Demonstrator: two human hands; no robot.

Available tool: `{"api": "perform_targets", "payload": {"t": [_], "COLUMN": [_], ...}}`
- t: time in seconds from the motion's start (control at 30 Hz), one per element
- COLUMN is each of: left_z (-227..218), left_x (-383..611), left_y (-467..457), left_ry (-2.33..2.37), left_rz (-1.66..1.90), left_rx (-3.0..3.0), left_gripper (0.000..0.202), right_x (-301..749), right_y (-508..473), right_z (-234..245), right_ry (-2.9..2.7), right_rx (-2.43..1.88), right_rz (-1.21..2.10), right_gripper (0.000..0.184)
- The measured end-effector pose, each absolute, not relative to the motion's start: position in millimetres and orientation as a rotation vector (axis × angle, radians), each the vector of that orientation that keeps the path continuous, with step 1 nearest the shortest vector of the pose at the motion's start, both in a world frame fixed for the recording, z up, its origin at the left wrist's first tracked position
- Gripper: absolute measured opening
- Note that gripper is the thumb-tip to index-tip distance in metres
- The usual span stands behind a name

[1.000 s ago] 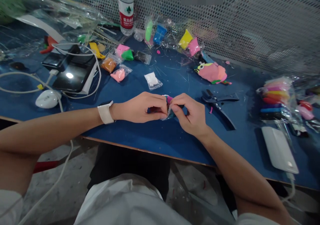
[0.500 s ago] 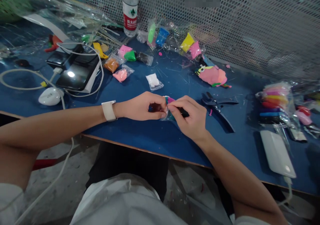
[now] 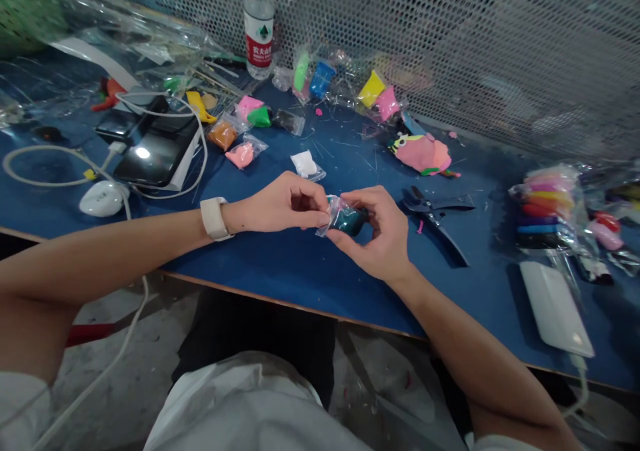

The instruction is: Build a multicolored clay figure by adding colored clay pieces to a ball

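Between my two hands, above the front part of the blue table [image 3: 280, 264], is a small clear bag of dark green modelling clay [image 3: 349, 219]. My left hand [image 3: 295, 204] pinches the bag's clear left end between thumb and fingers. My right hand [image 3: 377, 231] grips the clay-filled part from the right, thumb below and fingers above. A bag of white clay [image 3: 307, 165] lies just beyond my left hand. To the right of my right hand are dark-handled pliers or cutters [image 3: 435, 214], and behind them lies a pink clay fish [image 3: 421, 153].
Several bagged clays, including an orange-brown one [image 3: 223, 135] and a blue one [image 3: 323, 79], lie toward the back. A water bottle [image 3: 259, 37] stands by the mesh panel [image 3: 450, 51]. Phone [image 3: 153, 151] and cables are left; a white power bank [image 3: 555, 307] and a multicoloured clay pack [image 3: 545, 207] are right.
My right hand has opened its pinch and now spans the bag, so the dark green clay shows. The purple and teal bit at the fingertips is out of sight.
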State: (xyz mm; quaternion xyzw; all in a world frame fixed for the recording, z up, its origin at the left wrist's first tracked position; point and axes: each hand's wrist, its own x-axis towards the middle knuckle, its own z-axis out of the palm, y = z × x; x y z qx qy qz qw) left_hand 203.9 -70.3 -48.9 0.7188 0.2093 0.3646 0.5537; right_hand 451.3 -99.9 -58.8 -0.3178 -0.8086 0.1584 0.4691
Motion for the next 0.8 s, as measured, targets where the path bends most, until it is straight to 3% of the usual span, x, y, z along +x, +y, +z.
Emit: {"api": "perform_targets", "payload": {"t": [0.13,0.33,0.6,0.8], "left_z": [-49,-50,-48,-49], "left_x": [203,203,202,201], "left_y": [-71,-71,-71,-66], "left_ry": [0.497,0.475,0.502,0.571], "left_rz": [0.871,0.858,0.851,1.055], "left_rx": [1.607,1.597,1.609,1.639], "left_gripper": [0.042,0.04,0.045,0.049], "right_x": [456,458,457,450], "right_y": [-96,-91,-94,-90], "right_z": [-63,-60,-64,-53], "right_ry": [-2.02,-2.061,-2.114,-2.077], "right_rx": [-0.755,-0.652,-0.707,-0.827], "right_rz": [0.344,0.128,0.123,0.035], "right_gripper": [0.061,0.053,0.054,0.048]}}
